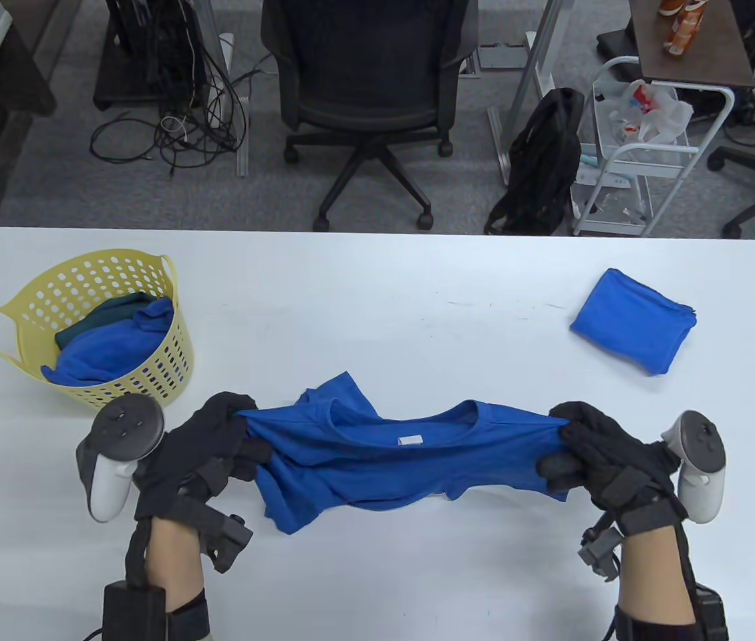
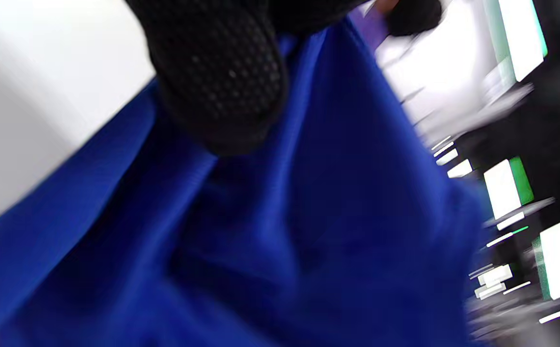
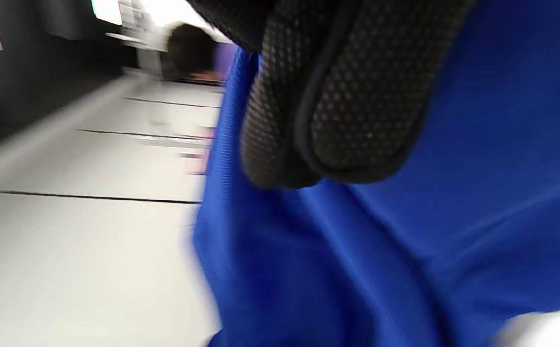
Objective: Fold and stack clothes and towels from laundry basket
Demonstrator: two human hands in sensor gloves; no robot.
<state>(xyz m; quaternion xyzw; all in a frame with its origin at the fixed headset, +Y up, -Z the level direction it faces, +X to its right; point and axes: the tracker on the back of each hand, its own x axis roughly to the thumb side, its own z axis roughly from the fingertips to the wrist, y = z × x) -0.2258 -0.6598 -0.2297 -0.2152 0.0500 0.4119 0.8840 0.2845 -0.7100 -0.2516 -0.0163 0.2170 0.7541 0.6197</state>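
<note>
The blue T-shirt (image 1: 391, 461) hung stretched between both hands over the near part of the white table (image 1: 377, 294), its collar and white neck label facing up and its lower part sagging onto the tabletop. The left hand (image 1: 217, 441) clenched one shoulder end and the right hand (image 1: 584, 447) clenched the other. One folded blue garment (image 1: 633, 320) already lay at the far right, so the job looked roughly begun: this shirt was not yet folded, and the yellow laundry basket (image 1: 93, 327) at the left held more blue and dark green cloth. Nothing lay between shirt and folded piece. An office chair (image 1: 367, 100) stood beyond the table.
</note>
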